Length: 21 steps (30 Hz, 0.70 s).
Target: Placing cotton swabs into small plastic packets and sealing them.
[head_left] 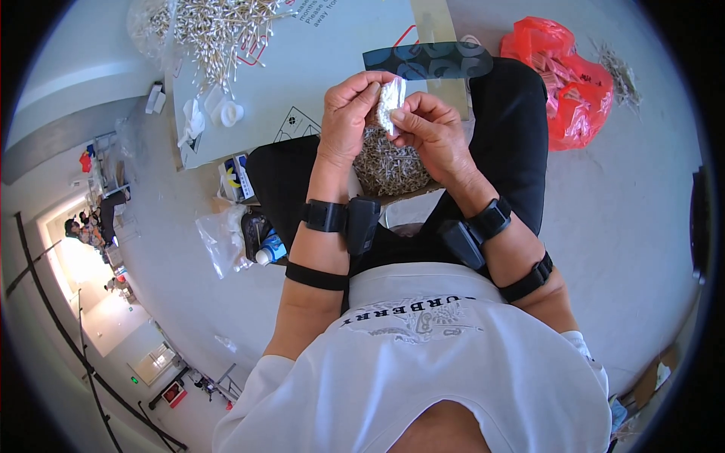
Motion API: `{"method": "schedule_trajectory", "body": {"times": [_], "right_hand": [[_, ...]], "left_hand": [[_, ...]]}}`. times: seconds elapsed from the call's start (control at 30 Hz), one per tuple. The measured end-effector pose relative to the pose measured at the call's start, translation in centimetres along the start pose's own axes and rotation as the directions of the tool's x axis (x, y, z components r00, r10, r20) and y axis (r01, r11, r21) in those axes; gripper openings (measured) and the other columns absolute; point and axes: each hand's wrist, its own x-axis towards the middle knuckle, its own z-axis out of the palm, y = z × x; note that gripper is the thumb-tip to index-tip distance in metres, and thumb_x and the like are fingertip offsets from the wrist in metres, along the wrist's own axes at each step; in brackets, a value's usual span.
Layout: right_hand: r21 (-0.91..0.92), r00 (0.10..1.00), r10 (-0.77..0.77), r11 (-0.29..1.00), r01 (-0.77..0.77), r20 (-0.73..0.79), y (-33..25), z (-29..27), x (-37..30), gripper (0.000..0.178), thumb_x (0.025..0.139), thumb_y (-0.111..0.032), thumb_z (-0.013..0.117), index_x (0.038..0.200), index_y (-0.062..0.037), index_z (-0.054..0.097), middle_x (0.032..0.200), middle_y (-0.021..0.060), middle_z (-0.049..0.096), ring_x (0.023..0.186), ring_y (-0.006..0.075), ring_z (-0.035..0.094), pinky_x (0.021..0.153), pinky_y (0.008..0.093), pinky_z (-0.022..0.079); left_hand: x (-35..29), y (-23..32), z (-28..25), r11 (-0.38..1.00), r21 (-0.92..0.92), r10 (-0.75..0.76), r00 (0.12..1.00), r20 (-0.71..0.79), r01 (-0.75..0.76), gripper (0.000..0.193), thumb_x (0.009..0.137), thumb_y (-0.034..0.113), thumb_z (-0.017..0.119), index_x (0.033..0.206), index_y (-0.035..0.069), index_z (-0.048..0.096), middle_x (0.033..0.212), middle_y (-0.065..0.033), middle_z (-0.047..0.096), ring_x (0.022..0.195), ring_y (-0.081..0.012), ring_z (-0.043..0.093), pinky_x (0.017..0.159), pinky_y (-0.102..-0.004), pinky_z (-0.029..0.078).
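Between my two hands is a small clear plastic bag of cotton swabs (390, 104), its white tips bunched under shiny film. My left hand (349, 113) pinches its left side with thumb and fingers. On the other side, my right hand (434, 136) grips the lower right edge, thumb on top. Just below, a box between my legs holds a heap of loose cotton swabs (391, 167). Another large pile of cotton swabs (226, 34) spills from a clear bag onto the light board at the far left.
A dark translucent strip with round shapes (427, 60) lies beyond my hands on the board (257, 98). White plastic pieces (226, 112) rest near its left edge. A red plastic bag (563, 83) stands on the floor at right. A blue-and-white bottle (272, 248) sits by my left leg.
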Motion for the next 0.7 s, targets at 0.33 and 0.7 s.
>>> {"method": "schedule_trajectory", "body": {"times": [0.33, 0.7], "right_hand": [[0.036, 0.999, -0.025, 0.999, 0.026, -0.021, 0.4, -0.2, 0.0, 0.006, 0.088, -0.005, 0.067, 0.087, -0.0031, 0.061, 0.082, 0.0041, 0.064, 0.069, 0.0123, 0.064, 0.062, 0.0246, 0.055], [0.149, 0.981, -0.111, 0.979, 0.136, -0.161, 0.6, -0.4, 0.3, 0.005, 0.091, -0.003, 0.062, 0.089, 0.0011, 0.061, 0.089, 0.007, 0.063, 0.08, 0.0159, 0.064, 0.076, 0.0289, 0.058]], "left_hand": [[-0.1, 0.1, 1.0, 0.999, 0.051, 0.011, 0.999, -0.034, -0.009, 0.018, 0.095, 0.007, 0.053, 0.102, -0.001, 0.068, 0.093, -0.0047, 0.067, 0.085, -0.0114, 0.061, 0.077, -0.0239, 0.049], [-0.6, -0.5, 1.4, 0.92, 0.323, 0.224, 0.974, 0.037, -0.223, 0.021, 0.093, 0.006, 0.056, 0.109, -0.001, 0.067, 0.113, -0.0128, 0.067, 0.11, -0.0208, 0.06, 0.095, -0.0303, 0.046]]}}
